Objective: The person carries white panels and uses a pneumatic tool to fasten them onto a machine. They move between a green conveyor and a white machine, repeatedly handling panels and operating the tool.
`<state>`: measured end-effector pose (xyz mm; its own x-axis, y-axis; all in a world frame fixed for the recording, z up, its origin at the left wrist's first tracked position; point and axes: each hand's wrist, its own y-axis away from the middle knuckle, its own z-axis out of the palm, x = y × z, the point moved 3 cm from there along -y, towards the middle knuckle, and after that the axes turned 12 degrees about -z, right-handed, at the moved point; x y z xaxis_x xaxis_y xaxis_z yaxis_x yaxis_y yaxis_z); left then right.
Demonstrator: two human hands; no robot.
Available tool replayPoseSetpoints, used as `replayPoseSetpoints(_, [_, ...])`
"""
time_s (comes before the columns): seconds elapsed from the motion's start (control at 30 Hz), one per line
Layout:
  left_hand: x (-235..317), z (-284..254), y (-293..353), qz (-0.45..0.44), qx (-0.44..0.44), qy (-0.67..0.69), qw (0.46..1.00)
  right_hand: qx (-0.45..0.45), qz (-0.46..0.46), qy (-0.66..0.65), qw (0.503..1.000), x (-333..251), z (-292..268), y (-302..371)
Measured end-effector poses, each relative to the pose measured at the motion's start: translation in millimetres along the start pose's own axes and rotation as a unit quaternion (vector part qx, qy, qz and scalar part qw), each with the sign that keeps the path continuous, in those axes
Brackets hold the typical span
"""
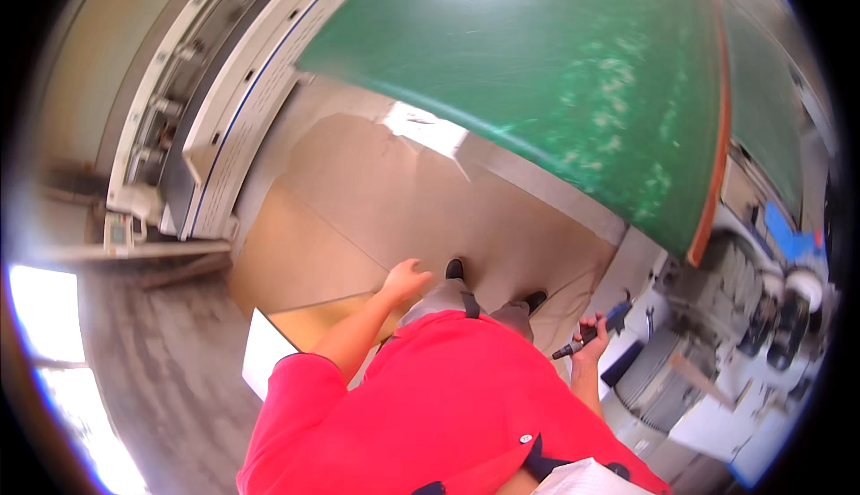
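My left hand [408,279] hangs in front of my left thigh, above the brown floor, with nothing to be seen in it. Its fingers are loosely bent and a little apart. Out to my right side, my right hand [589,335] is wrapped round a slim dark hand tool [591,334] with a blue part near its far end. That tool lies slantwise across the palm, one end toward my body and the other toward the machinery. Its exact kind is too small to make out.
A large green-topped table [502,56] with a brown right edge stands ahead. At the left runs a long white machine [242,110]. Motor-like machinery [658,378] and a white surface with loose parts lie close on my right. A brown board [313,320] is beside my left leg.
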<state>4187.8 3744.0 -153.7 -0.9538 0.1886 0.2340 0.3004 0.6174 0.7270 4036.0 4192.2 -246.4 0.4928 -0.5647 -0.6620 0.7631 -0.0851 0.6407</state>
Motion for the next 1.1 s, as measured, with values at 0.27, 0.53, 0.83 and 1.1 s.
replayPoseSetpoints(0.27, [-224,-23,-45,-0.135,0.013,0.056,0.989,-0.172,0.041,0.082,0.981,71,156,-49])
replayPoseSetpoints(0.53, [-352,-79,-113,-0.211,-0.008,0.260,0.942,-0.265,0.085,0.163,0.946,215,389,-35])
replayPoseSetpoints(0.83, [-475,-204,-162,-0.282,0.091,0.418,0.859,-0.310,0.155,0.169,0.923,390,615,-4])
replayPoseSetpoints(1.1, [-596,-206,-244,-0.355,0.044,0.324,0.876,-0.355,0.205,0.196,0.891,574,790,40])
